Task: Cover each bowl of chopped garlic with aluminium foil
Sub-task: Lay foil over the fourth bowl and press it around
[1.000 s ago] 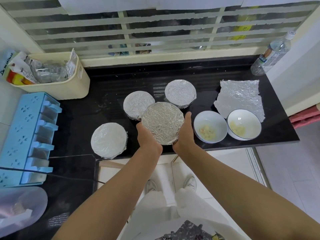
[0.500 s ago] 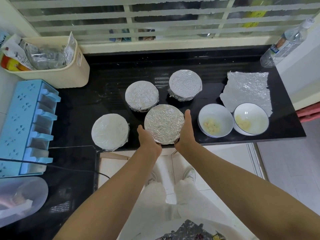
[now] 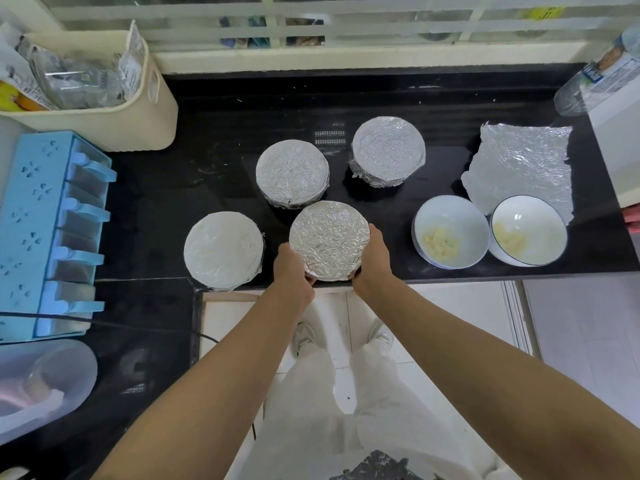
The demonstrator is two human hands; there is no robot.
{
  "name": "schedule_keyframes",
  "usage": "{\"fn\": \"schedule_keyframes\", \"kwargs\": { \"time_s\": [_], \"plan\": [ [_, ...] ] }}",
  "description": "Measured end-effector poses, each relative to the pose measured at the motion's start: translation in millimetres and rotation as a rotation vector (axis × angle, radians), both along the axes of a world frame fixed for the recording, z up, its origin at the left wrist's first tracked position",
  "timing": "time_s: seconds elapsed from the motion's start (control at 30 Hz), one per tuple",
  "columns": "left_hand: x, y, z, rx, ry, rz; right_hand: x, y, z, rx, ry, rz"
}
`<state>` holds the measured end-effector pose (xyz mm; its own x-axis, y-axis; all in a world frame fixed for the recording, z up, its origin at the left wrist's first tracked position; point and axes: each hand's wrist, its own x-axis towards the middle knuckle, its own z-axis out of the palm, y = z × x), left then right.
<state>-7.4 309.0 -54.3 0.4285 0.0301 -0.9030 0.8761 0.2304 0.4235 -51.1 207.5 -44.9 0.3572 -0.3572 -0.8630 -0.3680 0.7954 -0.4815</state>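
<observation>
A person stands at a black countertop point(image 3: 214, 181), both forearms reaching forward. Their two hands clasp a foil-covered bowl point(image 3: 329, 239) at the counter's front edge. Whether the bowl rests on the stone or is held just above it cannot be told.

Well to the left of the hands, a blue ice-pop mould point(image 3: 45, 237) fills the counter's end. Beyond it stands a cream basket point(image 3: 131, 123) stuffed with packets. Far to the right of the hands and beyond them, a loose foil sheet point(image 3: 523, 164) lies flat, its near corner tucked behind the rightmost bowl.

Three more covered bowls ring the held one. One point(image 3: 223, 249) sits just left of the left hand, a second point(image 3: 292, 173) lies directly beyond and almost touching, and a third point(image 3: 388, 150) stands further back to the right. Bare black stone lies open between the right hand and two uncovered white bowls, the nearer point(image 3: 446, 213) and the farther point(image 3: 530, 216). These stand side by side close to the front edge, and each holds chopped garlic point(image 3: 436, 242).

The left hand point(image 3: 292, 268) cups the held bowl's near-left side, fingers curled under the crimped rim. The right hand point(image 3: 375, 259) grips the near-right side, thumb lying along the foil's edge.
</observation>
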Motion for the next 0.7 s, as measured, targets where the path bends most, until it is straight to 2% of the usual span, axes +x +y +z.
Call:
{"fn": "schedule_keyframes", "kwargs": {
  "time_s": [0.2, 0.33, 0.43, 0.57, 0.7],
  "plan": [
    [2.2, 5.7, -1.6, 0.014, -0.003, -0.069, 2.1, -3.0, -7.2, -0.070, 0.038, 0.082],
    [6.4, 7.6, -2.6, 0.043, -0.019, -0.098, 3.7, -4.9, -10.3, -0.238, 0.097, 0.270],
    [8.5, 11.0, -5.8, 0.060, 0.001, -0.101, 4.5, -8.8, -8.2, -0.265, 0.118, 0.350],
    [9.7, 14.1, -6.5, 0.081, 0.016, -0.080, 6.4, -10.9, -9.2, -0.316, 0.096, 0.370],
    [10.3, 14.0, -7.0, 0.083, 0.025, -0.078, 4.8, -10.3, -12.2, -0.247, 0.130, 0.204]
  ]
}}
